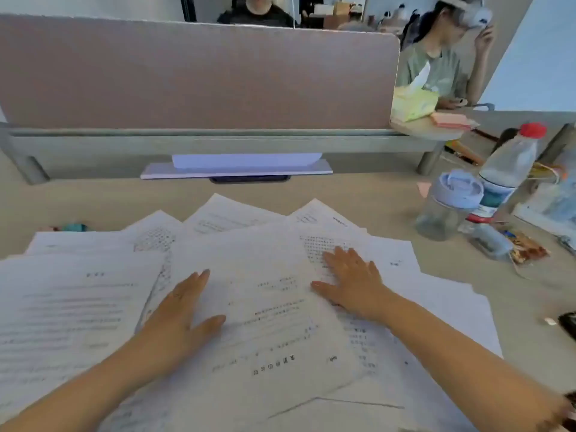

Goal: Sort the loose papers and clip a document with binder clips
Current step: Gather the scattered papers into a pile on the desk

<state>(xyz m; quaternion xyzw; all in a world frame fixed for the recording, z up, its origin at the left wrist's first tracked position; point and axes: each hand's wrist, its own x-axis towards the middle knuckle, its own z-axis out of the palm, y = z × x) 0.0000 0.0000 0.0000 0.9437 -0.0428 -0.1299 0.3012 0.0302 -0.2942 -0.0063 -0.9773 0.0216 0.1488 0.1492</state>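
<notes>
papers (78, 307) lie fanned and overlapping across the desk (389, 188) | left grip (180, 310) open, flat on left edge of top sheet (274, 325) | right grip (349, 282) open, fingers spread, pressing its right side | bottle (505, 169) stands far right

Loose papers (268, 338) lie fanned and overlapping across the near part of the surface (389, 194). My left grip (177, 313) and right grip (350, 283) rest flat on the top middle sheet, one at its left edge, the other at its far right corner. Behind the papers a pad (237, 171) lies at the foot of the divider (199, 76) along the back; to their right stands a tumbler (448, 204) with a bottle (508, 169) just behind and right of it, and a tissue pack (411, 104) sits further back, past the divider's right end.
</notes>
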